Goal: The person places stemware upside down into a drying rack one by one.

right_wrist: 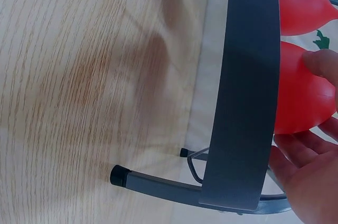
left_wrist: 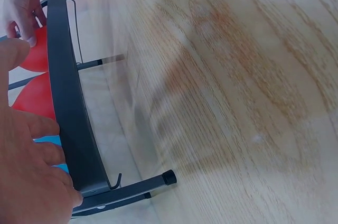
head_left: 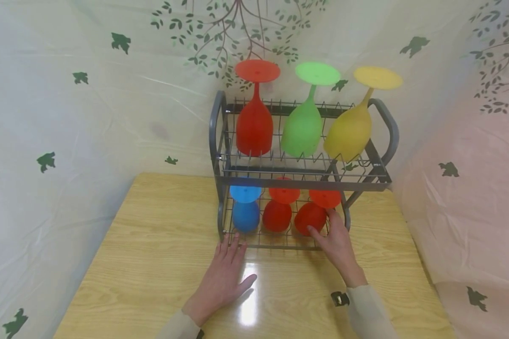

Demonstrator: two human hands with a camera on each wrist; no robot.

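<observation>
A two-tier dark metal dish rack [head_left: 303, 184] holds upside-down plastic wine glasses. At the right end of its lower tier, my right hand [head_left: 340, 244] grips a red wine glass [head_left: 310, 218] by the bowl, thumb on one side and fingers on the other. Beside that glass stand another red wine glass [head_left: 277, 216] and a blue wine glass [head_left: 245, 217]. My left hand [head_left: 221, 285] has its fingers extended, fingertips at the front left edge of the lower tier. In the left wrist view, those fingers [left_wrist: 45, 152] lie at the rack's dark front bar [left_wrist: 74, 102].
On the upper tier, a red glass [head_left: 254, 128], a green glass [head_left: 303, 129] and a tilted yellow glass [head_left: 349, 132] stand upside down. The rack sits on a wooden table [head_left: 161, 221] against a patterned cloth backdrop [head_left: 161, 127]. Its feet [right_wrist: 119, 175] show in the right wrist view.
</observation>
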